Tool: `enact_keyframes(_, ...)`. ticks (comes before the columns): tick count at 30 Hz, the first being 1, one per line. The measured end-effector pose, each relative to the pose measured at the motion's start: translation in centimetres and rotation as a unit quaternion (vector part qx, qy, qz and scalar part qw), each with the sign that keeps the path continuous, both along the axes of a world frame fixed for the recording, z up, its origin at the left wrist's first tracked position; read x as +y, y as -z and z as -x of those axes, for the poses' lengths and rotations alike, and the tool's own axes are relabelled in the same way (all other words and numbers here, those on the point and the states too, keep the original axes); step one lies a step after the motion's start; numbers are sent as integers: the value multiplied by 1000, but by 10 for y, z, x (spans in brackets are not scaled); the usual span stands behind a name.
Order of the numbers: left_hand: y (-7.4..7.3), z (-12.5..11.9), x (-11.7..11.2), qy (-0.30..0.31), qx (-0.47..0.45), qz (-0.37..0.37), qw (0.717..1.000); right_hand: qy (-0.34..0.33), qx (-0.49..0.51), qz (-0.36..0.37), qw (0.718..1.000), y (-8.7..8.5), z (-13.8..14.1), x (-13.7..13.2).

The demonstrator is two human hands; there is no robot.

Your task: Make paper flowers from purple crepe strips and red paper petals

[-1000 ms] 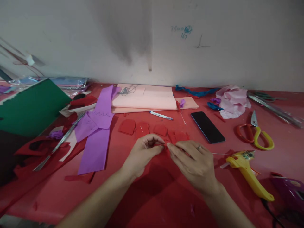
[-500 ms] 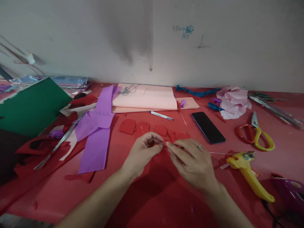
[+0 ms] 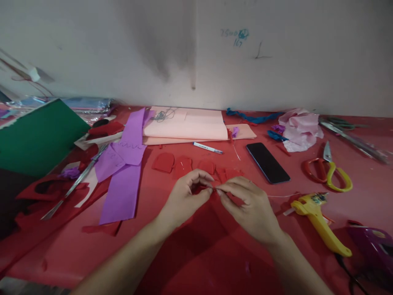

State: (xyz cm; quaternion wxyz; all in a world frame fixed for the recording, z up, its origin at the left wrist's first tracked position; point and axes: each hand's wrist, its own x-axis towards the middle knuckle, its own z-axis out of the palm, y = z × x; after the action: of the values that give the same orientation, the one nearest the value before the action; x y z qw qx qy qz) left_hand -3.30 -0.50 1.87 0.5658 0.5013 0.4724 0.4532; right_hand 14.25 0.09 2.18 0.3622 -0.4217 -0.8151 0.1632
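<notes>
Above the front of the red table, my left hand [image 3: 187,198] and my right hand [image 3: 250,207] meet fingertip to fingertip. Both are closed in a pinch on a small piece of red crepe paper [image 3: 214,189], mostly hidden by the fingers. A thin pale strand [image 3: 281,196] stretches from beside my right hand toward a yellow glue gun [image 3: 317,223]. Just beyond my fingers lie several cut red petals of crepe paper, including a rounded petal [image 3: 163,162] at the left and another petal [image 3: 206,166] partly behind my left hand.
Right of the hands are a black phone [image 3: 267,162] and red-and-yellow scissors [image 3: 328,170]. Purple paper [image 3: 121,200] and a green sheet [image 3: 39,135] lie to the left. A marker [image 3: 208,148] sits before folded peach paper [image 3: 187,129], with the wall behind.
My right hand has turned slightly and its fingers have shifted at the pinch. My left hand stays nearly in place. The whole view has moved a little.
</notes>
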Motion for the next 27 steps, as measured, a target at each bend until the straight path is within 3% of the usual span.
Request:
enact_keyframes(5, -1, 0, -1, 3, -42, 31, 999, 10, 15, -32, 999, 1, 1, 1)
enact_keyframes(10, 1, 0, -2, -10, -63, 38, 997, 9, -37, -116, 993, 5, 0, 2)
enact_keyframes(14, 3, 1, -1, -18, -65, 47, 997, 5, -58, -135, 989, 8, 0, 1)
enact_keyframes(27, 0, 1, -1, -16, 18, 18, 1000, -4, -41, 22, 999, 0, 0, -1)
